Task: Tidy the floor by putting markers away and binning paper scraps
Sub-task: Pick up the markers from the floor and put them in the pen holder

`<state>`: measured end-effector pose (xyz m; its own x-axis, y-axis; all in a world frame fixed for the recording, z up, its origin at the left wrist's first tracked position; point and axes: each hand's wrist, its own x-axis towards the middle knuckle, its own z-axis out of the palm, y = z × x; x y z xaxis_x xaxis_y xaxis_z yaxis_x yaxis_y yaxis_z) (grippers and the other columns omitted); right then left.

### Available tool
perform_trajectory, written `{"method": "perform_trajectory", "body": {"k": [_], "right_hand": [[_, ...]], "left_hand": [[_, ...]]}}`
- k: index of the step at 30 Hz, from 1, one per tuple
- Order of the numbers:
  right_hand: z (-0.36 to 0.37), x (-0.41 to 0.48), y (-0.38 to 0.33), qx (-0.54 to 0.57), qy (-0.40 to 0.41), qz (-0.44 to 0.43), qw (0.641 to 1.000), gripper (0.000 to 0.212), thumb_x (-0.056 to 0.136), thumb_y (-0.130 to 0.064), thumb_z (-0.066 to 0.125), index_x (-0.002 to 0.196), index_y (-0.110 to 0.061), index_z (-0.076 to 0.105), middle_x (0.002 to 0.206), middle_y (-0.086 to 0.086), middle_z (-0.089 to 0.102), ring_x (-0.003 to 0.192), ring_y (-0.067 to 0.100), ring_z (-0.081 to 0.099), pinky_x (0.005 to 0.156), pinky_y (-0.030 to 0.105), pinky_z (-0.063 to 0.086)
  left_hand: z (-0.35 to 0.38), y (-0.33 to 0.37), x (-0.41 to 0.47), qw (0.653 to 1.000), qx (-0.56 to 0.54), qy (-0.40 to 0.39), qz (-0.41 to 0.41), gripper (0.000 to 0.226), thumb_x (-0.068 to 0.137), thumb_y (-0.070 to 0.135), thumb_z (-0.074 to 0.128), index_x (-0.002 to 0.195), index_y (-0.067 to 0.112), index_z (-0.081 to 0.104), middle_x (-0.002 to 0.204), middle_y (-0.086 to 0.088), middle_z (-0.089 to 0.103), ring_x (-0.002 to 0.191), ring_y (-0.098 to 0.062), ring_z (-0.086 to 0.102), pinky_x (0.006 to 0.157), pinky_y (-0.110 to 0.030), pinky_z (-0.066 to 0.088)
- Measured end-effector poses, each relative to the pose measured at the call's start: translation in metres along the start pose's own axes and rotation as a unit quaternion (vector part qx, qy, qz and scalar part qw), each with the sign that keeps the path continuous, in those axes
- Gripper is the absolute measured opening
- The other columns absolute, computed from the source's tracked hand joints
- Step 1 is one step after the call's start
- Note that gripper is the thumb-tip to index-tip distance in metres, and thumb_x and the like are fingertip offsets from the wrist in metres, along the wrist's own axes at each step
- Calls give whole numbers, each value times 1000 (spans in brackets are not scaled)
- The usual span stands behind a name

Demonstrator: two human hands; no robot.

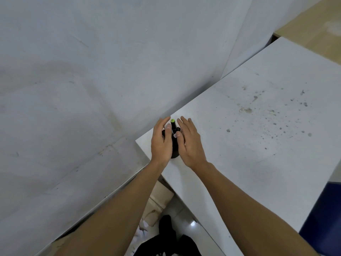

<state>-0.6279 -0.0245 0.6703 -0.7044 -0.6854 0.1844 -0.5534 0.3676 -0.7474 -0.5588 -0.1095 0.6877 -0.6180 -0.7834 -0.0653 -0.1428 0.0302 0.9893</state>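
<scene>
Green-capped marker (173, 124) stands in black holder (175, 153) near wall-side corner of bench (239, 163) | left hand (160, 140) and right hand (191, 144) flank it, each grip open, fingers straight | risk: a nudge topples holder over the edge

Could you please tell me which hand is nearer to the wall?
Left. The left hand sits at the table's edge beside the wall, left of the black marker holder; the right hand is on the holder's other side, over the table.

The marker (173, 126) is black with a lime-green cap, holder (175, 152) black, desk (258, 137) white with dark grey specks, wall (92, 71) pale grey-white, paper scraps (143, 227) white.
</scene>
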Motion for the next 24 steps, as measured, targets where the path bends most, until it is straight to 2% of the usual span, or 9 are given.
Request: {"method": "perform_trajectory", "body": {"k": [3,6,10,13,16,18,20,22,24], "right_hand": [[-10,-6,-7,-3,4,-8,1000,53,103,-35,30,151,-14,38,162,3,31,154,18,12,120,35,16],[-23,-13,-19,-10,58,-32,998,43,100,-30,43,138,-13,53,152,5,44,145,20,31,114,34,26],[-36,-26,-38,-19,107,-68,992,26,95,-25,56,118,-16,64,135,1,55,126,16,47,102,29,33],[-41,-44,-53,1,92,-95,991,17,95,-19,61,110,-16,67,128,0,59,120,14,49,99,33,41],[-44,-69,-70,37,55,-123,990,12,94,-13,63,104,-12,69,117,3,65,111,17,54,93,45,50],[-45,-86,-81,62,26,-134,989,10,94,-10,62,100,-11,69,105,1,68,102,19,58,86,49,50],[-45,-107,-92,76,4,-146,986,9,92,-9,63,97,-12,70,96,-2,70,92,18,62,83,51,51],[-42,-127,-102,78,-12,-163,984,9,92,-10,63,96,-11,71,93,-3,72,89,16,64,84,50,51],[-38,-146,-111,84,-33,-174,981,9,93,-12,63,95,-12,71,92,-5,72,89,14,66,86,49,51]], "left_hand": [[-10,5,-7,1000,-7,9,-2,32,103,38,44,133,36,55,142,15,50,128,6,45,108,-22,38],[-20,16,-21,998,-17,63,2,21,100,35,50,114,34,65,125,16,59,116,8,52,101,-23,44],[-37,30,-47,992,6,126,20,16,99,29,54,94,41,64,113,19,59,113,5,52,99,-25,42],[-49,38,-73,990,-8,141,14,18,98,22,54,95,33,67,107,13,67,105,2,59,91,-22,47],[-62,42,-107,986,-9,166,18,16,98,21,54,98,24,70,99,14,69,97,1,61,79,-10,45],[-70,41,-128,983,-6,183,14,15,99,24,54,100,23,69,97,16,67,92,1,60,77,-11,47],[-79,39,-152,978,-2,206,9,17,99,27,54,104,20,69,98,12,68,92,-2,60,75,-12,48],[-87,36,-177,974,5,228,11,18,99,27,54,105,19,69,101,10,68,93,-3,61,69,-3,44],[-97,31,-201,970,6,244,19,17,100,24,54,103,20,70,100,12,70,95,-2,62,72,-1,43]]}}
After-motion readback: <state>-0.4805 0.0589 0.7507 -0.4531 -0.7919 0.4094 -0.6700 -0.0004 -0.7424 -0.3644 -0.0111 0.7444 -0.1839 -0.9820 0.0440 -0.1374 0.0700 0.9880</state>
